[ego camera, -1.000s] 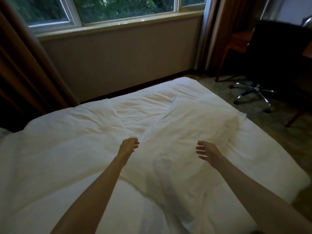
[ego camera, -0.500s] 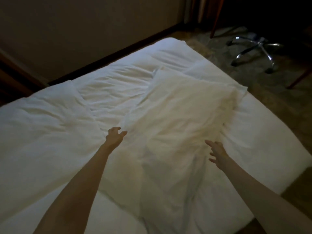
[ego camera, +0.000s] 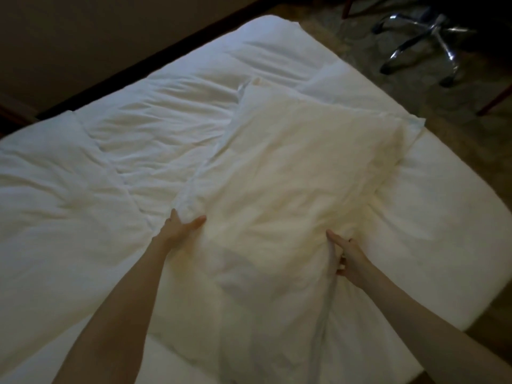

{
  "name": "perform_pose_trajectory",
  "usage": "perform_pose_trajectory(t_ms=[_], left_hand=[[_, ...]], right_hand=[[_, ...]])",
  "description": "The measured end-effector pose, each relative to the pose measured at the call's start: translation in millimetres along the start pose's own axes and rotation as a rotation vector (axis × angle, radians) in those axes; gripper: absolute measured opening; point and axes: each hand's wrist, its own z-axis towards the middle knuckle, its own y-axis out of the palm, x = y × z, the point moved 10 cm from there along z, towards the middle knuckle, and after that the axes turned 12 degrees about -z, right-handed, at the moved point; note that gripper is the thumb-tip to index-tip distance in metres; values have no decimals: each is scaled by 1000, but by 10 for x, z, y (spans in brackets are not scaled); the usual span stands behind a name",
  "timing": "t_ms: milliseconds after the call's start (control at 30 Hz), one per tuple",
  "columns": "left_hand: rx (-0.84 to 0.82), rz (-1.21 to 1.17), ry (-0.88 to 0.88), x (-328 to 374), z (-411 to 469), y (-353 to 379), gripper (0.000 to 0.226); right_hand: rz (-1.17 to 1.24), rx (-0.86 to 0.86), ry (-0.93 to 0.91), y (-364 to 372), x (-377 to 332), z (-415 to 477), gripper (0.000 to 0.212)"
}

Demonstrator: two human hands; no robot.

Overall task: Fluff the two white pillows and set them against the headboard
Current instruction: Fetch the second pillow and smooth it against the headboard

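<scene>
A large white pillow (ego camera: 299, 167) lies flat on the bed, running from the middle toward the far right corner. My left hand (ego camera: 178, 227) grips the pillow's left edge, with the fabric bunched between thumb and fingers. On the right side, my right hand (ego camera: 346, 254) pinches a fold of the same pillow's cover. A second pillow and the headboard are not in view.
The bed (ego camera: 448, 234) is covered by a rumpled white duvet (ego camera: 105, 162). Beyond its far edge runs a dark baseboard and a wall (ego camera: 83, 37). A chrome office chair base (ego camera: 424, 42) stands on the carpet at the top right.
Both hands were open and hovering over the bedding; they have come down and closed on the pillow's two sides. The camera has tilted down, so the window is out of view.
</scene>
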Motion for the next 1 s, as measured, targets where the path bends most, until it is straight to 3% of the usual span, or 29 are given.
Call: perform_pose_trajectory(t_ms=[67, 167, 267, 467, 800, 1000], left_hand=[[48, 26, 5, -35, -15, 1, 110], [207, 119, 13, -8, -110, -129, 104], [234, 120, 71, 114, -266, -116, 97], [266, 121, 217, 469, -763, -64, 75], [424, -142, 425, 944, -1925, -536, 55], [582, -267, 558, 1037, -2955, -1118, 50]], right_hand=[[15, 6, -1, 33, -14, 6, 94], [51, 48, -62, 54, -113, -6, 81], [106, 55, -159, 109, -266, -82, 62], [117, 95, -191, 106, -362, -303, 62], [69, -4, -335, 185, -689, -999, 45], [42, -64, -424, 388, -877, -1584, 58]])
